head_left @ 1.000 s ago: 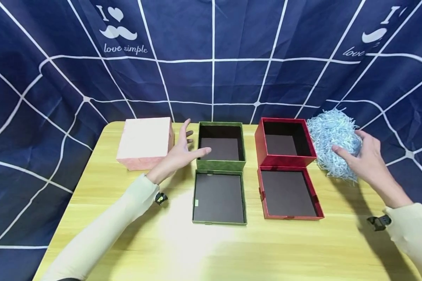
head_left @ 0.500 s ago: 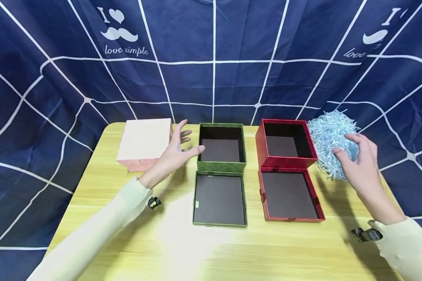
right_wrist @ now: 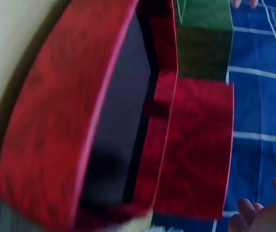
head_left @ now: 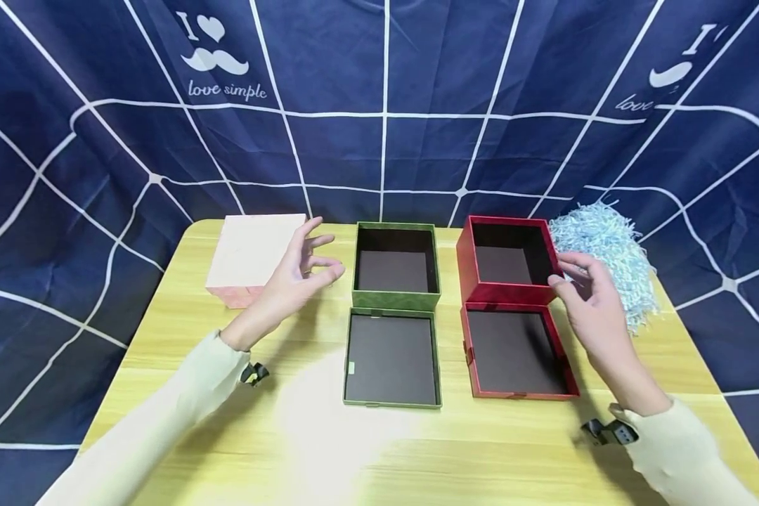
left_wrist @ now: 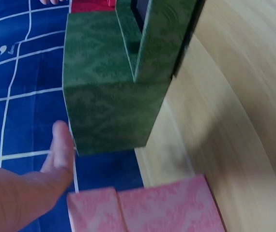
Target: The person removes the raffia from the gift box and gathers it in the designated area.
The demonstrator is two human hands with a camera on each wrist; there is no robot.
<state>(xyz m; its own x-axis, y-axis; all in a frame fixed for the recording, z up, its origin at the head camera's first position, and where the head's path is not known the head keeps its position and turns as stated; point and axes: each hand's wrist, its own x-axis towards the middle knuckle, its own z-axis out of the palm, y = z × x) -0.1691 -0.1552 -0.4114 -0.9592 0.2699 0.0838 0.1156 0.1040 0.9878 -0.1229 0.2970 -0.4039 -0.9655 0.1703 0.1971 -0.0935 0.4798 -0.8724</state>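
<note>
My left hand [head_left: 283,284] hovers at the right side of a closed pink gift box [head_left: 253,249], its fingers loosely bent with nothing between them. To its right stands a green gift box [head_left: 396,300], its flap lid [head_left: 392,358] folded down toward me. My right hand [head_left: 594,306] is at the right wall of a red gift box [head_left: 509,292], thumb and fingertips right by the rim, holding nothing. The red lid [head_left: 519,351] also lies folded forward. Both dark interiors face up with nothing inside. In the right wrist view, fingers [right_wrist: 247,212] show beside the red box.
A fluffy heap of light blue shredded paper [head_left: 613,253] lies right of the red box, partly behind my right hand. The wooden table [head_left: 455,457] ends at the back against a navy curtain [head_left: 430,154] with white lines.
My right hand has moved left from the shredded paper to the red box's right side. My left hand has drawn left, away from the green box toward the pink one. The boxes have stayed put.
</note>
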